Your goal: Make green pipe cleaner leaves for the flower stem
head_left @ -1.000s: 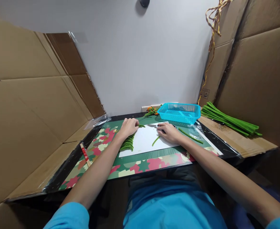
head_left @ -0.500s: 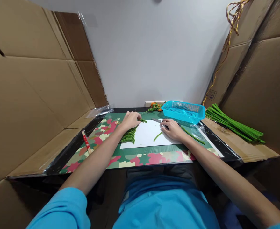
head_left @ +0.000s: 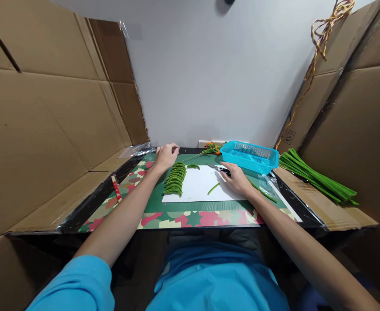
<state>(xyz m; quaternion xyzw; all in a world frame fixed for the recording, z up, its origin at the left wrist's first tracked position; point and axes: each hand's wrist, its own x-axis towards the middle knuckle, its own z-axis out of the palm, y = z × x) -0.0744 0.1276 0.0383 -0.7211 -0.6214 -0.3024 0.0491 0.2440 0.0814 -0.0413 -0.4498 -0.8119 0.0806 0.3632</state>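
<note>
A row of several bent green pipe-cleaner pieces [head_left: 175, 179] lies along the left edge of a white sheet [head_left: 200, 188]. One more bent piece [head_left: 193, 166] rests at the sheet's top. My left hand [head_left: 165, 155] sits beyond the row near the table's back edge, fingers curled, holding nothing that I can see. My right hand [head_left: 237, 178] rests palm down on the sheet's right side, over a pair of scissors [head_left: 218, 167]. A short green piece [head_left: 213, 188] lies just left of it.
A blue plastic basket [head_left: 250, 156] stands at the back right. A bundle of long green pipe cleaners [head_left: 316, 179] lies on cardboard at the right. Orange and green flowers [head_left: 209, 149] lie at the back. Cardboard walls enclose both sides. A red-striped stick [head_left: 115, 188] lies on the left.
My left hand has let go of a bent green piece at the sheet's top and moved back-left, away from the row. My right hand has stayed near the scissors.
</note>
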